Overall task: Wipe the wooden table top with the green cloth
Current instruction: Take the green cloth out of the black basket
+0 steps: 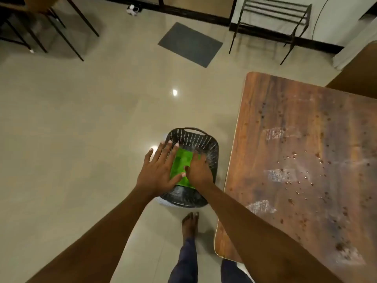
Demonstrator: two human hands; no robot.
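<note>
A folded green cloth (182, 165) lies inside a dark perforated basket (195, 137) on the floor. My left hand (159, 169) hovers over the basket's left rim with fingers spread, its thumb at the cloth's near edge. My right hand (198, 170) rests palm down on the cloth's right side, fingers bent over it. Whether it grips the cloth is hidden. The wooden table top (302, 160) stands to the right of the basket, marked with droplets, crumbs and pale smears.
The basket sits on a beige tiled floor (81, 129). A grey mat (189, 44) lies farther off. A black metal rack (273, 19) stands by the far wall, and chair legs (40, 29) fill the top left. My bare foot (190, 225) is just behind the basket.
</note>
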